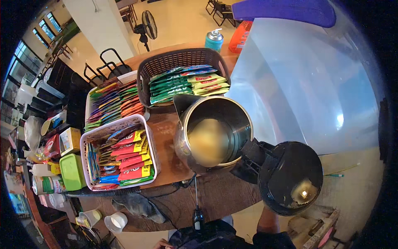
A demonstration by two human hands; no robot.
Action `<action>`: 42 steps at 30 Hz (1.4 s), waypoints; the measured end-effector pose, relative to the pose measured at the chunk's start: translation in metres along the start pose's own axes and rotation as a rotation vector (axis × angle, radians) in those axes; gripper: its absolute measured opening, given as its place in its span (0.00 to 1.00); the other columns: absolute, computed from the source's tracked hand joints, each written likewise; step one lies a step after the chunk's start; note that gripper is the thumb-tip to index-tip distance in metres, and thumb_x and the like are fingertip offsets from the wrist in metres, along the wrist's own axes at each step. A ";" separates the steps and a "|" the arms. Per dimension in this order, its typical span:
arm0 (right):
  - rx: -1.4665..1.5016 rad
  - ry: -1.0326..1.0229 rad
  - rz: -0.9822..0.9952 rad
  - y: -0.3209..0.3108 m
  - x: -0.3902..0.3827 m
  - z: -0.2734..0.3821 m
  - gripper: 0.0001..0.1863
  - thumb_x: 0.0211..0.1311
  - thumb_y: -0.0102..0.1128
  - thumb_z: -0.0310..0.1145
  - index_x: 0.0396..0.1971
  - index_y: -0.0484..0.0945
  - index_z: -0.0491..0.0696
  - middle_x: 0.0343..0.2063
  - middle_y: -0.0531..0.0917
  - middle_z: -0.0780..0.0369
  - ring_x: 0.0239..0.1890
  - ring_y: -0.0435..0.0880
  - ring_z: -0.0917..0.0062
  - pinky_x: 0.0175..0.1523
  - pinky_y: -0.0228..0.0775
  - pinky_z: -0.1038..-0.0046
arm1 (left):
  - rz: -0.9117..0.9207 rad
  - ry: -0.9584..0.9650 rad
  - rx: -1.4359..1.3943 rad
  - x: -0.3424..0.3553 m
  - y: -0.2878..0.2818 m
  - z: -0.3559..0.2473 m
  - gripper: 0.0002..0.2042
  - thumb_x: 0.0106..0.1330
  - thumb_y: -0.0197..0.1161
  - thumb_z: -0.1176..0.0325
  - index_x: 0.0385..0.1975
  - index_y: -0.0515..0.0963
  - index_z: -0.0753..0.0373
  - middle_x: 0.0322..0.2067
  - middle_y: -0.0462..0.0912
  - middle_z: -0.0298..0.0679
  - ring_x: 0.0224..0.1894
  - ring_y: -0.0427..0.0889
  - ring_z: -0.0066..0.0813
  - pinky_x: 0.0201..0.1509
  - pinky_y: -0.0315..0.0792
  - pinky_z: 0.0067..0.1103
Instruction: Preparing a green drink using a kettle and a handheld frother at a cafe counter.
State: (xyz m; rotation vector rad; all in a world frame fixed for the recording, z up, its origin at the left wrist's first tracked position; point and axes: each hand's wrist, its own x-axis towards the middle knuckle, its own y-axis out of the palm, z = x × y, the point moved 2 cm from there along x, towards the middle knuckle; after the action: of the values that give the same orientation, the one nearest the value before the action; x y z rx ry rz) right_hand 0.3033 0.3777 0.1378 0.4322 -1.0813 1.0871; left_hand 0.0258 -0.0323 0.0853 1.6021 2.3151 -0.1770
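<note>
A steel electric kettle [180, 141] stands open in the middle of the view, with liquid inside and its black lid [286, 170] flipped back to the right. My right hand [268, 220] reaches up from the lower edge beneath this lid, which hides its fingers, so its grip cannot be made out. My left hand [163, 244] is cut off at the bottom edge, near a dark upright tool or plug [198, 218] on a thin shaft; its fingers are too little shown to judge.
A pink basket [87, 162], a brown basket [182, 58] and a pale basket [89, 112] hold sachets on the wooden counter [161, 133]. A pale board [311, 91] fills the right. Cups [115, 224], a dark cloth [139, 205] and a green container [71, 172] sit left.
</note>
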 end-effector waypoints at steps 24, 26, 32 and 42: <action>0.064 0.222 0.050 0.025 0.055 0.079 0.24 0.57 0.59 0.33 0.47 0.68 0.31 0.40 0.78 0.52 0.39 0.76 0.74 0.44 0.65 0.75 | -0.748 -0.559 -0.139 -0.007 0.008 0.073 0.20 0.65 0.60 0.65 0.55 0.70 0.63 0.43 0.81 0.43 0.43 0.81 0.34 0.39 0.76 0.29; -0.013 0.164 0.223 0.029 0.053 0.082 0.20 0.58 0.59 0.30 0.46 0.69 0.32 0.37 0.77 0.55 0.34 0.74 0.77 0.41 0.64 0.76 | -0.648 -0.615 -0.109 -0.008 0.006 0.068 0.16 0.65 0.60 0.64 0.49 0.74 0.65 0.38 0.82 0.40 0.41 0.80 0.28 0.41 0.74 0.25; 0.062 -0.050 0.160 0.037 0.054 0.107 0.12 0.60 0.56 0.24 0.44 0.71 0.40 0.34 0.77 0.55 0.33 0.73 0.75 0.38 0.67 0.73 | -0.360 -0.603 0.352 0.003 0.021 -0.012 0.19 0.69 0.57 0.57 0.46 0.75 0.70 0.38 0.81 0.47 0.43 0.79 0.35 0.50 0.71 0.28; 0.217 0.393 0.804 0.053 -0.039 0.119 0.15 0.52 0.61 0.21 0.42 0.79 0.47 0.38 0.77 0.55 0.40 0.77 0.59 0.47 0.70 0.65 | -0.292 -0.449 0.277 0.026 0.035 0.016 0.17 0.70 0.56 0.63 0.51 0.73 0.70 0.45 0.79 0.49 0.50 0.77 0.36 0.57 0.67 0.27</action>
State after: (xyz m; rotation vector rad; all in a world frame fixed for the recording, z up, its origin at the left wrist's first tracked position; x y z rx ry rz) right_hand 0.1973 0.2934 0.1473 -0.0820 -0.7859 1.9177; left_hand 0.0532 -0.0005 0.0646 1.1651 2.2105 -0.8639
